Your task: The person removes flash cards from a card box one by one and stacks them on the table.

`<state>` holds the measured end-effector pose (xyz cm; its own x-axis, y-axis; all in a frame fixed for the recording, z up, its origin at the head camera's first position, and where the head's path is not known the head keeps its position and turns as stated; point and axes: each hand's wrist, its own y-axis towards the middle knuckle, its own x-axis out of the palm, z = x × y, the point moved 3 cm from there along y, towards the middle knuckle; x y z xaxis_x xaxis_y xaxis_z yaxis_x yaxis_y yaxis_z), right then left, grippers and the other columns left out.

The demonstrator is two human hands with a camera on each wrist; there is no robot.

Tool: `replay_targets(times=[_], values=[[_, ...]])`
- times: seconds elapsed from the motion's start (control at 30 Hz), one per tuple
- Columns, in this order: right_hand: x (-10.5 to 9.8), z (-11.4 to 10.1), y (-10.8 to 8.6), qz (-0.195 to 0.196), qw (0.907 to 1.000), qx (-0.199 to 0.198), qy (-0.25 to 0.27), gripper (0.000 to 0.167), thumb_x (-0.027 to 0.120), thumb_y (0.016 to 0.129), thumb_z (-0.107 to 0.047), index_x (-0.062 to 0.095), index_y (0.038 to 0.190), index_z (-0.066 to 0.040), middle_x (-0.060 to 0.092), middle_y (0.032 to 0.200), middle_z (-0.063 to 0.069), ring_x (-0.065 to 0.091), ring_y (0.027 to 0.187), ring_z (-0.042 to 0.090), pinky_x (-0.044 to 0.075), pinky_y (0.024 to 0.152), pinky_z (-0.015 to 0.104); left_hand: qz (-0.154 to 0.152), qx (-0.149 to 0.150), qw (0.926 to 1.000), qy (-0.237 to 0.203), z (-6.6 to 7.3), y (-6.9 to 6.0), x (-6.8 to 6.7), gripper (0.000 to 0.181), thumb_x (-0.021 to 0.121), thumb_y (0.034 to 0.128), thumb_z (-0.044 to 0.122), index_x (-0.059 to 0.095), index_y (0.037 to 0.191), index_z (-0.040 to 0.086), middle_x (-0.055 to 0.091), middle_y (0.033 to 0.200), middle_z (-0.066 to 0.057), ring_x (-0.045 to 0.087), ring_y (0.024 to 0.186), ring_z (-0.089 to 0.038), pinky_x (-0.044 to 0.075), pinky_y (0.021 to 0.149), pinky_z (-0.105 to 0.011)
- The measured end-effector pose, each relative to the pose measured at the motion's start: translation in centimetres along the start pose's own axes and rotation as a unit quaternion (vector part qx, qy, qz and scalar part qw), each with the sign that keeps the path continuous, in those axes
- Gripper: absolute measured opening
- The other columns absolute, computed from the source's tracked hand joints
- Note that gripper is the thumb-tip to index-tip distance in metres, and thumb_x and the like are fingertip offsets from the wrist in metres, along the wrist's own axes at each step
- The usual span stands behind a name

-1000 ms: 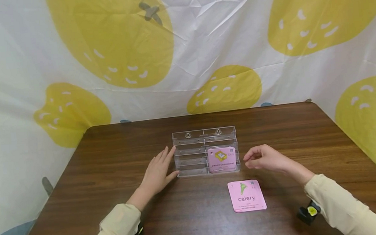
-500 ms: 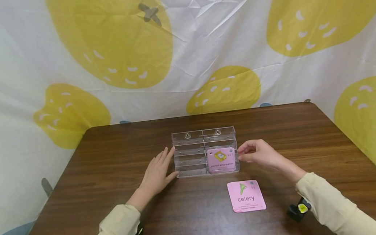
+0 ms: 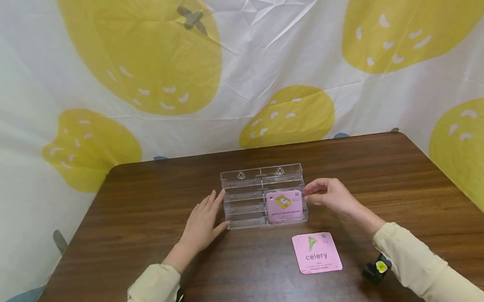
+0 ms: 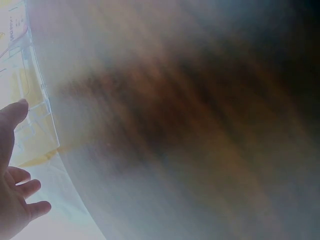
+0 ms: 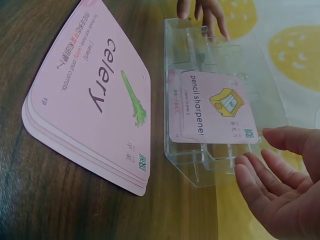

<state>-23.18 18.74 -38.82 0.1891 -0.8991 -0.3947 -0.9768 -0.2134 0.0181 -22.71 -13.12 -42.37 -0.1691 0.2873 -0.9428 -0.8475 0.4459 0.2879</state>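
Note:
A clear plastic card rack (image 3: pixel 244 209) with tiered pockets in two columns stands on the table. A pink pencil sharpener card (image 3: pixel 285 207) sits in its lower right pocket. My left hand (image 3: pixel 200 220) rests against the rack's left side, fingers extended and thumb at the bottom corner; the left wrist view shows the thumb (image 4: pixel 17 111) by the clear edge. My right hand (image 3: pixel 333 197) is at the rack's right side, fingertips touching or nearly touching it beside the card. In the right wrist view its fingers (image 5: pixel 260 187) are loosely bent, with nothing between them and the thumb.
A stack of pink cards with a celery card (image 5: pixel 107 100) on top lies on the wooden table (image 3: pixel 242 277), in front of the rack to the right. Behind the table hangs a white cloth (image 3: pixel 285 40) with yellow fruit prints.
My right hand has moved left to the rack's right side. My left hand, the rack and the cards have stayed in place.

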Motion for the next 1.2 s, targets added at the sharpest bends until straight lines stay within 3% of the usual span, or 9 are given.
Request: replay_targets(times=[0.27,0.43,0.57,0.77,0.9,1.2], values=[[0.5,0.2,0.5,0.013,0.9996,-0.009,0.024,0.026,0.063,0.079,0.003,0.058,0.102,0.016,0.063,0.097,0.027,0.06,0.075,0.007,0.053,0.072,0.039,-0.003,-0.003,1.0,0.0,-0.1,-0.1,0.1,0.08,0.066,0.0813,0.035,0.024,0.144,0.012,0.034,0.14,-0.022,0.039,0.124,-0.036,0.033,0.099,-0.053],[0.8,0.4,0.7,0.019,0.9993,-0.004,0.033,0.026,0.063,0.079,0.004,0.057,0.101,0.016,0.063,0.096,0.026,0.061,0.074,0.007,0.053,0.072,0.04,-0.005,-0.003,1.0,0.001,-0.1,0.0,0.2,0.079,0.066,0.0818,0.035,0.024,0.144,0.012,0.034,0.14,-0.022,0.038,0.124,-0.036,0.033,0.099,-0.053],[1.0,0.5,0.9,0.024,0.9992,-0.015,0.029,0.025,0.064,0.078,0.003,0.058,0.1,0.015,0.064,0.092,0.024,0.06,0.071,0.008,0.054,0.07,0.036,-0.007,-0.002,1.0,0.003,-0.1,0.0,0.2,0.079,0.066,0.082,0.035,0.023,0.144,0.011,0.034,0.14,-0.023,0.039,0.124,-0.036,0.033,0.099,-0.053],[1.5,0.7,1.4,0.027,0.9971,-0.071,0.008,0.023,0.068,0.075,0.004,0.061,0.095,0.014,0.064,0.08,0.018,0.057,0.065,0.007,0.05,0.06,0.02,-0.007,-0.002,1.0,0.001,-0.1,0.0,0.1,0.079,0.066,0.0818,0.034,0.024,0.144,0.011,0.034,0.14,-0.023,0.039,0.124,-0.037,0.033,0.099,-0.053],[1.8,0.7,1.5,0.04,0.9945,-0.096,-0.01,0.02,0.07,0.073,0.004,0.063,0.09,0.012,0.063,0.075,0.015,0.055,0.063,0.007,0.047,0.057,0.017,-0.008,-0.003,1.0,0.001,-0.1,0.0,0.1,0.08,0.066,0.0817,0.034,0.023,0.145,0.011,0.034,0.14,-0.023,0.039,0.124,-0.037,0.032,0.099,-0.053],[2.0,-2.0,0.2,0.052,0.9906,-0.122,-0.031,0.013,0.065,0.074,0.012,0.06,0.085,0.016,0.06,0.072,0.022,0.053,0.061,0.009,0.045,0.055,0.016,-0.013,-0.002,0.9999,0.001,-0.1,0.1,0.1,0.078,0.065,0.0824,0.034,0.023,0.144,0.011,0.034,0.14,-0.023,0.038,0.124,-0.037,0.032,0.099,-0.053]])
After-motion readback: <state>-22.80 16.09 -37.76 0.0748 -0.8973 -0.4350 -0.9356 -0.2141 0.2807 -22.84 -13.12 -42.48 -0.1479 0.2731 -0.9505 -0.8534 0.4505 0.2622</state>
